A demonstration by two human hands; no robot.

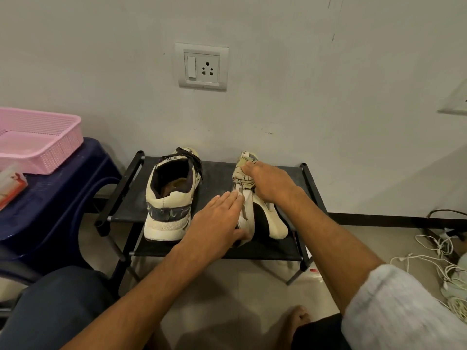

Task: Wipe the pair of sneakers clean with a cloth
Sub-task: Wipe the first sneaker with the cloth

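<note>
The left hand (217, 223) lies flat, fingers straight and pressed together, with fingertips and thumb touching the side of the tipped sneaker (276, 227). This sneaker lies on its side directly to the right of the left hand, heel toward the person.

The right hand (270, 184) is beyond the left hand, over the front part of the same sneaker. Its fingers curl over a bunched cloth (243, 173) and press it against the sneaker. The cloth shows at the fingertips and under the palm.

The second sneaker (169, 198) stands upright to the left of the left hand, apart from it, heel toward the person. Both sneakers rest on the top tier of a black shoe rack (219, 178).

Well to the left of both hands, a pink basket (40, 142) sits on a blue stool (63, 193). White cables (434, 251) lie on the floor to the right of the right arm.
</note>
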